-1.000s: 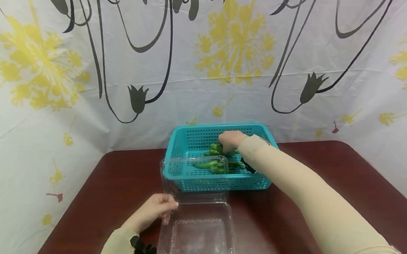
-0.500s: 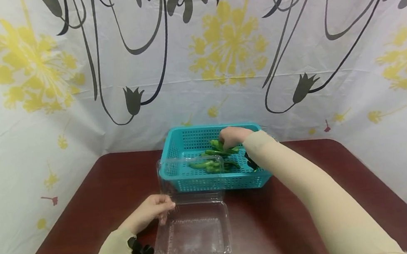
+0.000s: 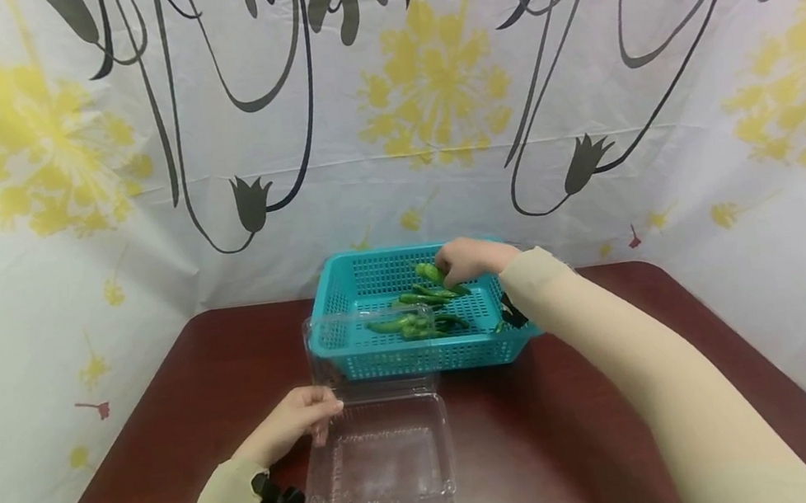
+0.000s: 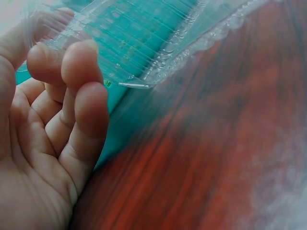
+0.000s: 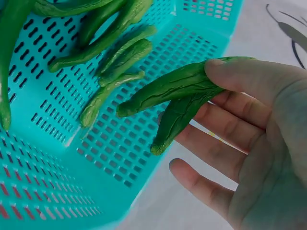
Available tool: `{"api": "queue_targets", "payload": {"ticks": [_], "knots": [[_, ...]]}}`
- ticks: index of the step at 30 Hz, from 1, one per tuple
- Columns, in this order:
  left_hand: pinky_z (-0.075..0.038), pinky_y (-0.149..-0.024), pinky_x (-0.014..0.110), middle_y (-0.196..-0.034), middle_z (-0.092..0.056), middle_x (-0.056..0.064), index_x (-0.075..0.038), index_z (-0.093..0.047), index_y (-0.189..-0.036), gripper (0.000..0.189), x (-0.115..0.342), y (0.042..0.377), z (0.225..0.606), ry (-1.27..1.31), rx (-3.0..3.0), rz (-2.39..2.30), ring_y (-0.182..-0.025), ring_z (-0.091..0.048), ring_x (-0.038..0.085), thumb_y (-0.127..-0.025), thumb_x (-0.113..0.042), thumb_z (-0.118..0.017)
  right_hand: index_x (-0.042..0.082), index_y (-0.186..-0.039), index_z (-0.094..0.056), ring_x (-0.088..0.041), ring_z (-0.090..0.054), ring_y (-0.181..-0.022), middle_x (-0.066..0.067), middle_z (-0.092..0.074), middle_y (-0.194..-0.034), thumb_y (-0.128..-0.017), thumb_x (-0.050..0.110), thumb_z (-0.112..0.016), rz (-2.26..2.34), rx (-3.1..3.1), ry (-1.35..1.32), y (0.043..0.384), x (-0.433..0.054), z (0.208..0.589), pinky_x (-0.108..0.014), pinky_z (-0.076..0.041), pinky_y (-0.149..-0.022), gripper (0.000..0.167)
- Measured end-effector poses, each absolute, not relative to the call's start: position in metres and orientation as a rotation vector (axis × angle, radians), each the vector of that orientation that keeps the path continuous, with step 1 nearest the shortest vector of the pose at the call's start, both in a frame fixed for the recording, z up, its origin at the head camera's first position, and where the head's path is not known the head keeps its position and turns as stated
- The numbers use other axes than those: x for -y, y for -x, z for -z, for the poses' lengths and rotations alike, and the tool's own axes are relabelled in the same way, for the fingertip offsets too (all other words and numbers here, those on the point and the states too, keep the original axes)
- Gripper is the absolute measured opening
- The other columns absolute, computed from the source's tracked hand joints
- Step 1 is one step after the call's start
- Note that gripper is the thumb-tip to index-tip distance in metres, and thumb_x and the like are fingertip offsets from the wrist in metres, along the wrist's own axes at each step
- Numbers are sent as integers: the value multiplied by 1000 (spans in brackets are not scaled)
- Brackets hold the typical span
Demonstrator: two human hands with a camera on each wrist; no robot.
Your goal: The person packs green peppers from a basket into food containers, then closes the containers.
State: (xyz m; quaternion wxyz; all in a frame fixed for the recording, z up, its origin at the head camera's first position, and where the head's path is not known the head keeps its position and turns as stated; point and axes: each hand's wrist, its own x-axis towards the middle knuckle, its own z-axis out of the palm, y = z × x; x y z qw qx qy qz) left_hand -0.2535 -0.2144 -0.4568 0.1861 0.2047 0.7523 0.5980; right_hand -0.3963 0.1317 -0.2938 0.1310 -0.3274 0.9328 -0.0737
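Observation:
At the back of the table, my right hand (image 3: 469, 259) is over the turquoise basket (image 3: 426, 357). Between thumb and fingers it pinches two wrinkled green peppers (image 5: 165, 89), which cross each other in the right wrist view. More green peppers (image 3: 426, 297) lie in the basket below. My left hand (image 3: 295, 421) holds the left side of a clear plastic clamshell box (image 3: 382, 461) near its hinge. The box's lid (image 3: 369, 347) stands raised in front of the basket. In the left wrist view, the curled left fingers (image 4: 85, 108) are at the clear plastic edge.
The dark red-brown table (image 3: 543, 435) reaches out to both sides of the box. A white patterned cloth (image 3: 334, 168) hangs close behind the basket. The raised lid overlaps the basket's front wall in the head view.
My right hand has risen a little from the pile with peppers in its grip. The left hand keeps its place on the box. The head view has shifted slightly.

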Motion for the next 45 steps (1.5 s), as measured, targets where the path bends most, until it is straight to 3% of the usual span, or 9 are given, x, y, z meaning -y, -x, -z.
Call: {"api": "queue_targets", "payload": {"ticks": [7,13,18,27,32,39,45], "knots": [[-51,-62,36,-58,-49,1,13,-52,-86,37,213,254,454,-549,-2140,-1676,-51,-55,16,-95,-21,-62,9,-88,-62,-16,-40,-66,-3,-51,-75,-91,11,-63,236,-2732,961,382,-141,281,-35,-34,-65,4],[-51,-65,38,-57,-49,1,16,-51,-87,42,215,255,456,-541,-2133,-1660,-52,-55,17,-96,-24,-62,9,-88,-62,-15,-41,-64,-1,-50,-71,-92,12,-63,273,-2748,943,374,-152,281,-35,-35,-65,5],[-51,-65,39,-57,-50,2,10,-53,-83,37,215,255,460,-537,-2137,-1649,-52,-55,17,-96,-23,-61,11,-89,-63,-17,-46,-70,-3,-58,-80,-91,13,-65,266,-2755,975,359,-160,276,-36,-38,-65,4],[-51,-63,38,-57,-50,2,14,-52,-86,42,211,253,458,-548,-2142,-1650,-52,-55,17,-96,-25,-62,13,-99,-67,-17,-54,-78,-1,-63,-94,-89,16,-66,253,-2780,1034,334,-168,264,-37,-46,-71,10],[-51,-61,36,-57,-51,1,12,-53,-85,37,211,252,458,-552,-2141,-1648,-51,-55,15,-97,-22,-61,13,-99,-66,-15,-51,-73,-1,-62,-92,-90,14,-65,282,-2761,1047,322,-168,259,-35,-43,-69,9],[-51,-60,36,-58,-51,2,18,-50,-88,40,210,249,455,-554,-2133,-1649,-51,-55,15,-97,-20,-60,12,-90,-61,-12,-37,-62,0,-51,-73,-89,13,-64,298,-2740,1073,304,-166,252,-32,-33,-62,3],[-50,-57,33,-58,-51,2,16,-51,-87,40,210,251,455,-552,-2119,-1661,-51,-55,15,-96,-22,-61,13,-89,-61,-10,-36,-62,3,-49,-73,-88,11,-63,267,-2735,1147,289,-161,245,-31,-32,-60,4]]}}
